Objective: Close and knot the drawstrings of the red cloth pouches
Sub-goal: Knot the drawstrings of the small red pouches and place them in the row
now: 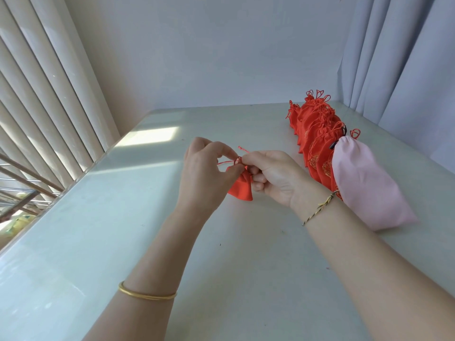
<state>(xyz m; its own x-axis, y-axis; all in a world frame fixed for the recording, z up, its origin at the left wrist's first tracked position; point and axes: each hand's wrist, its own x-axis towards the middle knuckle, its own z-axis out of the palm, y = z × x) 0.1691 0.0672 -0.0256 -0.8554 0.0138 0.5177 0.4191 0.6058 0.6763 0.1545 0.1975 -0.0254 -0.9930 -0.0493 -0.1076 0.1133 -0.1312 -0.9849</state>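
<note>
Above the pale table, both hands are tying one red pouch.
The left hand is pinching the drawstring at the gathered neck, and the right hand is pinching its loop from the other side, so the pouch is hanging between them. The mouth is looking closed; the knot seems to be forming, not yet tight. Next, the ends are likely needing a steady pull apart. Farther right, a pink bag is lying against a row of red pouches.
</note>
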